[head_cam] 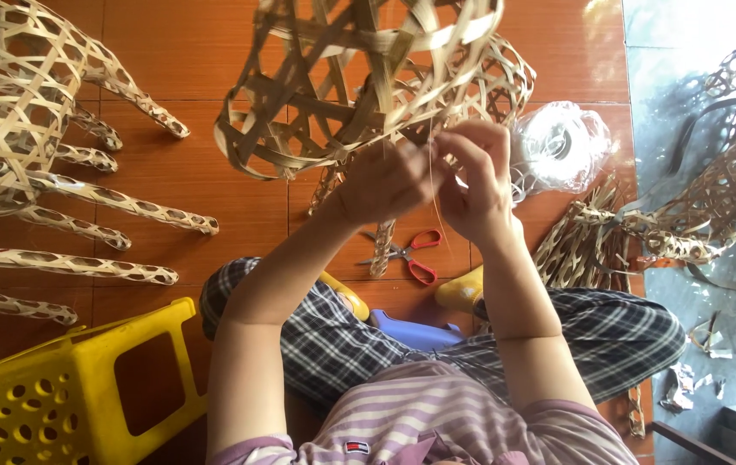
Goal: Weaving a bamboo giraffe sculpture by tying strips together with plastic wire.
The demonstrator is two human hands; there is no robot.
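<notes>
My left hand [385, 181] and my right hand [475, 185] are raised together in front of me, fingertips nearly touching, both pinched on the lower rim of the woven bamboo frame [359, 77] that I hold up above my lap. A thin pale strand [431, 168] runs down between them; I cannot tell which hand has it nipped, as the fingers overlap there. Both hands are closed on the work, neither one slack.

I judge the frame to be light: it is all open lattice of flat strips, more air than material. The strips look springy rather than stiff, so the shape should give if I squeeze it, and the cut ends and edges look sharp enough to nick a finger. A single strip would likely crease or split if bent hard. The safest hold seems to be where strips cross or along the doubled rim, not on a loose end.

On the red tiled floor below lie red-handled scissors [402, 254], just beyond my knees. A clear bag with a spool [557, 146] sits near my right hand. Woven legs of another piece [83, 198] spread out at my left, and a yellow plastic stool [66, 387] stands beside my left elbow.
</notes>
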